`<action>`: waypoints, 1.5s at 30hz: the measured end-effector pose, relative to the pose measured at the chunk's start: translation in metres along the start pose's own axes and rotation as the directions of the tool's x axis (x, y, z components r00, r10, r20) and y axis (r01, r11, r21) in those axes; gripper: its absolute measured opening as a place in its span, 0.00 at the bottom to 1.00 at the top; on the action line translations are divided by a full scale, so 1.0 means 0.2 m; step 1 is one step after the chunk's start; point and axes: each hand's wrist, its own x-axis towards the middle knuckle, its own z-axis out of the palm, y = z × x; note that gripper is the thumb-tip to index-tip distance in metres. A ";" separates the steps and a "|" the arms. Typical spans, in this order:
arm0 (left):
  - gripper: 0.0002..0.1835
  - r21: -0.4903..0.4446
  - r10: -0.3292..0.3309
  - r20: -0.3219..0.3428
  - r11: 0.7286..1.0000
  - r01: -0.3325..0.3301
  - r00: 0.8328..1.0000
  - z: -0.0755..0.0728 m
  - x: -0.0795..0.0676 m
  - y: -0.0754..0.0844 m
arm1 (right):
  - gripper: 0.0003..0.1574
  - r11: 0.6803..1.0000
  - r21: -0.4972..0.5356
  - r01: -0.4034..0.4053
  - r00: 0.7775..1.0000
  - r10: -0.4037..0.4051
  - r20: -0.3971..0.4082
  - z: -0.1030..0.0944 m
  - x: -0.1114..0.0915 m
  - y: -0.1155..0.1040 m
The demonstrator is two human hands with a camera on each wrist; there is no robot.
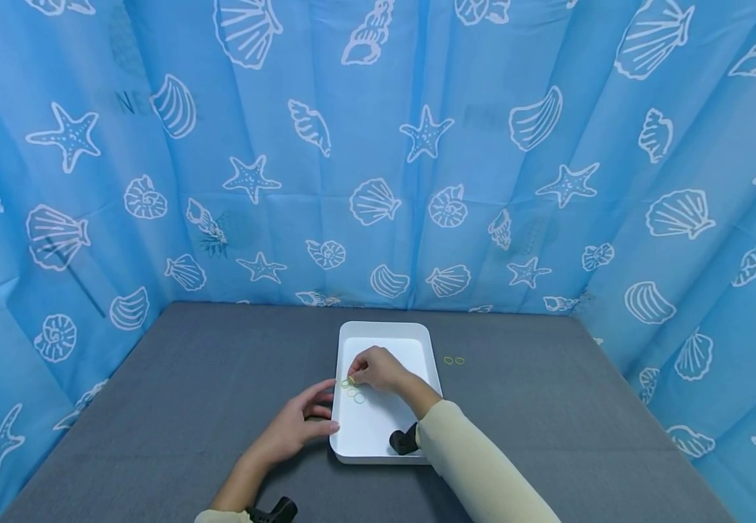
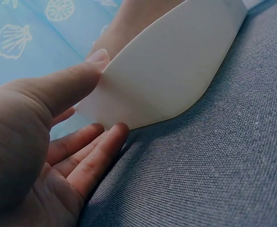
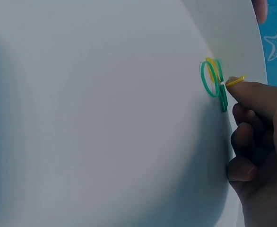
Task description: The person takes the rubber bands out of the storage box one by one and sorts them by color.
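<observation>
A white rectangular tray (image 1: 371,436) lies on the grey table. At its left side is my left hand (image 1: 302,418), thumb at the rim and extended fingertips at the outer wall, as the left wrist view also shows. My right hand (image 1: 380,369) reaches inside the tray near the left wall. It pinches a small yellow rubber band (image 3: 236,81) between thumb and forefinger, with the other fingers curled. Just beside those fingertips, several green and yellow bands, among them a green rubber band (image 3: 203,78), lie together on the tray floor.
Two yellow rubber bands (image 1: 448,361) lie on the grey tabletop (image 1: 521,407) to the right of the tray. A blue curtain (image 1: 417,240) with white shell and starfish prints hangs behind the table and along both sides.
</observation>
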 end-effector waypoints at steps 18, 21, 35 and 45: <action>0.39 -0.019 -0.006 0.007 1.000 0.007 1.000 0.00 -0.01 0.03 | 0.07 1.000 0.025 -0.015 1.000 0.015 -0.010 -0.03 -0.01 0.01; 0.39 -0.017 -0.004 0.007 1.000 0.004 1.000 0.00 -0.01 0.02 | 0.06 0.999 0.039 -0.009 1.000 0.009 -0.010 -0.05 -0.02 0.02; 0.40 -0.012 0.004 0.006 1.000 -0.004 1.000 -0.01 0.00 -0.01 | 0.09 0.993 -0.119 -0.002 1.000 0.004 0.018 -0.11 -0.03 0.07; 0.40 -0.004 -0.006 0.007 1.000 0.006 1.000 0.00 0.01 -0.02 | 0.09 0.991 -0.118 -0.058 0.998 0.060 0.012 -0.11 -0.05 0.08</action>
